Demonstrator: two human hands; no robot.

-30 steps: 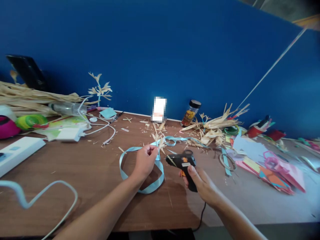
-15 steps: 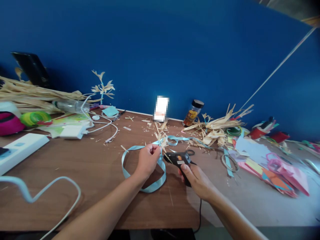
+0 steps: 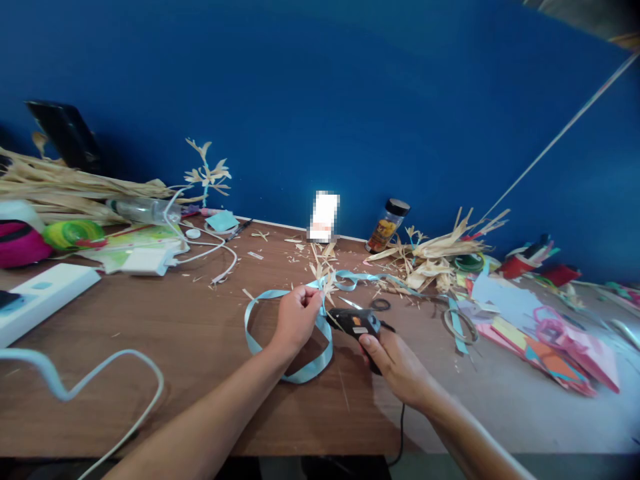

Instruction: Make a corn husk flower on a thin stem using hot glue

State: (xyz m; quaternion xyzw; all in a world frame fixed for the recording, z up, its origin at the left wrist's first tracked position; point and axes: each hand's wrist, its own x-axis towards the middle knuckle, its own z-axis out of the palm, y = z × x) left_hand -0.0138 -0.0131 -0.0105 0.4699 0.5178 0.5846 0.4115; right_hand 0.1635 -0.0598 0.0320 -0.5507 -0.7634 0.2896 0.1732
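Observation:
My left hand (image 3: pixel 299 313) is closed in a pinch on a small stem wrapped in light blue ribbon, with pale dried-husk petals (image 3: pixel 329 288) fanning out just beyond the fingertips. From there the light blue ribbon (image 3: pixel 316 365) loops down onto the table around the hand. My right hand (image 3: pixel 393 357) is wrapped round the handle of a black glue gun (image 3: pixel 354 321), its nozzle pointing left, close to the stem; whether the tip touches it I cannot tell. Behind the gun lie scissors (image 3: pixel 380 304), partly hidden by it.
A jar with a black lid (image 3: pixel 388 225) and dried husks (image 3: pixel 435 263) stand behind on the right. Coloured paper (image 3: pixel 545 353) lies farther right. On the left are a white power strip (image 3: pixel 50 300), a charger (image 3: pixel 147 261) and a husk flower (image 3: pixel 207 173). Husk scraps litter the tabletop.
The glue gun has tilted and dropped slightly in my right hand, uncovering more of the scissors behind it. My left hand keeps its pinch in nearly the same place.

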